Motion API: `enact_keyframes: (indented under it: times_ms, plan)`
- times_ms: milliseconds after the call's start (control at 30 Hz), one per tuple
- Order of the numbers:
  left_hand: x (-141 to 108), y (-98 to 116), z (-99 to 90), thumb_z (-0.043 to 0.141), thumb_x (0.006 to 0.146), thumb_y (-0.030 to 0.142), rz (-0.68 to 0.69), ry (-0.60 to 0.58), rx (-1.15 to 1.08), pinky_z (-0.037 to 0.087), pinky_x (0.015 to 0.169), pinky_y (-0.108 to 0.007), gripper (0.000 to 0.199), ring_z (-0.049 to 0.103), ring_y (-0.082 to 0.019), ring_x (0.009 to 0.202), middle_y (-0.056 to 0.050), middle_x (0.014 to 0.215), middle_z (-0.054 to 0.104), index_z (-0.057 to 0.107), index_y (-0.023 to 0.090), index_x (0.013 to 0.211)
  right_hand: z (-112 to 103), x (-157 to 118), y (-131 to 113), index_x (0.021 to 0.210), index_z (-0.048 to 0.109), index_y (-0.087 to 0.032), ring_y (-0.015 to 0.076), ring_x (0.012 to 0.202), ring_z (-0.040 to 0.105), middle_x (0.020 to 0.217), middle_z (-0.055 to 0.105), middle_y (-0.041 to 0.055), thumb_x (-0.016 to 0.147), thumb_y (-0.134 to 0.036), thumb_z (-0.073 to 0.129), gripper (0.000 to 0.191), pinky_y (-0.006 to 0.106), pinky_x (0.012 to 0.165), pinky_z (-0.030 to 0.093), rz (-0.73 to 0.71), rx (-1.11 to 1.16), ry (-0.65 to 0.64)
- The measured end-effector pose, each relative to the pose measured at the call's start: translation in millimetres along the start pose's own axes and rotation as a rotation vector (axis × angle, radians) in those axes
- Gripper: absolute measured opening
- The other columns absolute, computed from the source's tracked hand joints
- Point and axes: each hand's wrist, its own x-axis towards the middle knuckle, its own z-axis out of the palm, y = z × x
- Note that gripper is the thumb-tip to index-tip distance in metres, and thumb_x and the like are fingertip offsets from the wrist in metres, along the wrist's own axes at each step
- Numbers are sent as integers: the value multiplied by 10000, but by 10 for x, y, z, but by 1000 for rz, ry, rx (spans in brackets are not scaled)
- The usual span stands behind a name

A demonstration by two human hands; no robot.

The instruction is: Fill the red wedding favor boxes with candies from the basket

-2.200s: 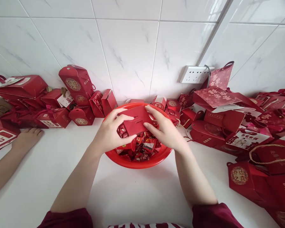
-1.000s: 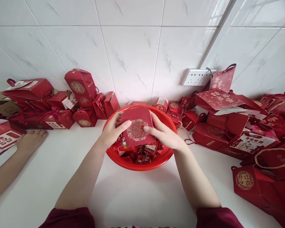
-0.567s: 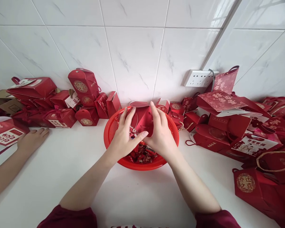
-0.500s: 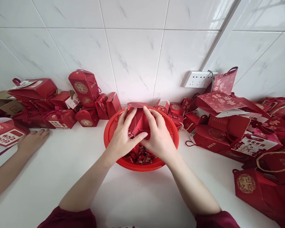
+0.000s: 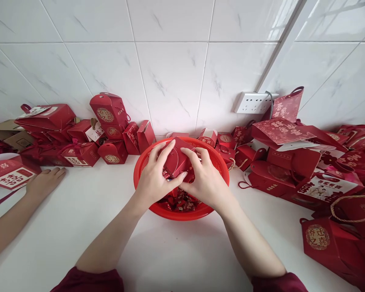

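Between my two hands is a small red gift box (image 5: 177,158), held over a red plastic basket (image 5: 221,174). My left hand (image 5: 155,178) grips the box's left side, fingers at the top and thumb near the front. On the right side, my right hand (image 5: 202,174) has its fingers curled over the top edge. The box's top looks folded over, with a thin cord across its face. Beneath it, red wrapped candies (image 5: 182,202) lie in the basket. My palms hide part of the box's lower half.
Several red gift boxes (image 5: 112,152) line the wall at left. More boxes and bags (image 5: 295,174) are heaped at right, below a white socket strip (image 5: 254,102). Another person's hand (image 5: 45,180) rests on the white table (image 5: 176,255) by a red box (image 5: 12,174) at far left.
The box has tipped and turned between my hands; its upright top flap now looks folded down. My right fingers have shifted slightly lower. The other person's hand stays on the table.
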Motion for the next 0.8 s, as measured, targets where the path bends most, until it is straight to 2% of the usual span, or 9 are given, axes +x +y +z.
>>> enact_keyframes:
  times_ms: [100, 233, 333, 400, 467, 533, 633, 700, 800]
  plan:
    - [-1, -4, -27, 699, 843, 458, -35, -60, 1, 385, 1177, -445, 676, 382, -296, 1441, -43, 1576, 347, 457, 340, 1463, 3, 5, -6, 1422, 439, -236, 341, 1070, 606, 1335, 449, 180, 789, -219, 620, 659, 499, 711, 611, -41, -87, 33]
    - [9, -32, -66, 744, 793, 525, -48, -107, -12, 369, 1183, -472, 755, 369, -315, 1445, -59, 1558, 361, 457, 345, 1468, 8, 5, -13, 1416, 437, -206, 350, 1048, 617, 1331, 468, 198, 800, -248, 646, 651, 535, 733, 602, -101, -151, 59]
    - [27, -64, -99, 748, 800, 472, -13, -10, -33, 399, 1164, -442, 669, 448, -288, 1375, -67, 1419, 469, 525, 336, 1415, -16, -10, -36, 1450, 403, -227, 360, 1087, 613, 1371, 455, 205, 865, -388, 664, 660, 570, 778, 595, -120, -101, 69]
    - [38, -78, -129, 750, 801, 439, 9, 72, -25, 422, 1144, -419, 600, 493, -272, 1318, -65, 1324, 506, 581, 322, 1365, -47, -32, -70, 1472, 373, -259, 370, 1214, 559, 1451, 409, 197, 916, -432, 628, 636, 589, 869, 573, -145, -42, 93]
    - [47, -84, -171, 760, 792, 434, 26, 125, 3, 438, 1126, -405, 582, 512, -267, 1285, -68, 1285, 513, 610, 305, 1339, -82, -60, -112, 1467, 377, -274, 364, 1358, 448, 1520, 362, 175, 957, -388, 589, 564, 592, 985, 523, -191, -4, 133]
    - [56, -91, -241, 767, 785, 441, 42, 158, 32, 443, 1118, -402, 592, 519, -268, 1272, -71, 1284, 512, 615, 295, 1339, -116, -87, -149, 1442, 410, -272, 345, 1418, 383, 1549, 343, 157, 973, -331, 573, 501, 581, 1064, 475, -232, 20, 165]
    - [75, -149, -448, 759, 791, 436, 62, 234, 85, 434, 1123, -415, 588, 538, -268, 1242, -64, 1279, 525, 616, 304, 1346, -168, -111, -164, 1414, 442, -282, 325, 1394, 429, 1546, 352, 142, 965, -286, 584, 471, 568, 1100, 456, -268, 83, 220]
    - [98, -256, -661, 753, 796, 427, 48, 344, 149, 424, 1129, -431, 583, 542, -270, 1230, -56, 1267, 539, 617, 315, 1352, -217, -113, -137, 1388, 472, -291, 323, 1382, 446, 1526, 378, 132, 947, -263, 605, 461, 568, 1107, 453, -284, 107, 304]
    - [161, -557, -1008, 751, 811, 389, -107, 514, 281, 396, 1153, -458, 611, 532, -273, 1249, -58, 1289, 524, 586, 318, 1395, -309, -99, -59, 1328, 533, -279, 322, 1373, 457, 1473, 445, 128, 927, -238, 629, 414, 564, 1125, 435, -272, 90, 408]
